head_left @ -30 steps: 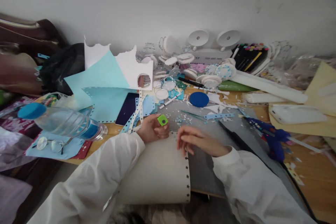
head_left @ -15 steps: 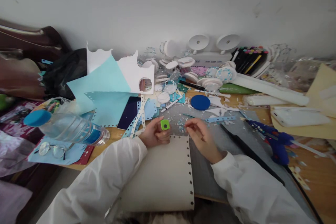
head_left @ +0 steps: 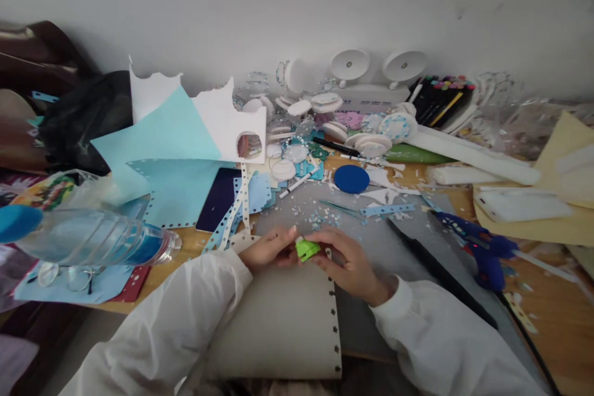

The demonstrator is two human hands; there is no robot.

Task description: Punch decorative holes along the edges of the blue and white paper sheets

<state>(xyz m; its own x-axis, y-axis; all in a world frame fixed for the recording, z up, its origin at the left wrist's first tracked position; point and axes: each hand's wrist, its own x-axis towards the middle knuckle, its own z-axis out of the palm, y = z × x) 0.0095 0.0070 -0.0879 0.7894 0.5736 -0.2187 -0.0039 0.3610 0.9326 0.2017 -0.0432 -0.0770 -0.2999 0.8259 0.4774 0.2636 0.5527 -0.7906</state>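
Both hands meet around a small bright green paper punch (head_left: 307, 250), which is tilted on its side. My right hand (head_left: 348, 260) grips it from the right between thumb and fingers. My left hand (head_left: 270, 249) is closed on its left side, the fingertips partly hidden. Under the hands lies a large off-white sheet of paper (head_left: 273, 322), with a row of small star- or flower-shaped holes down its right edge. Tiny punched bits (head_left: 320, 216) are scattered on the grey mat (head_left: 297, 204) just beyond the hands.
A blue glue gun (head_left: 477, 244) and a long black tool (head_left: 436, 266) lie at the right. Tweezers (head_left: 341, 207) and a blue round lid (head_left: 351, 179) are ahead. At the left are a water bottle (head_left: 93, 235), glasses (head_left: 78, 278) and turquoise paper (head_left: 176, 192).
My right hand has moved left and taken hold of the green punch, which has been turned over onto its side. The view has shifted slightly, so things at the left sit further left.
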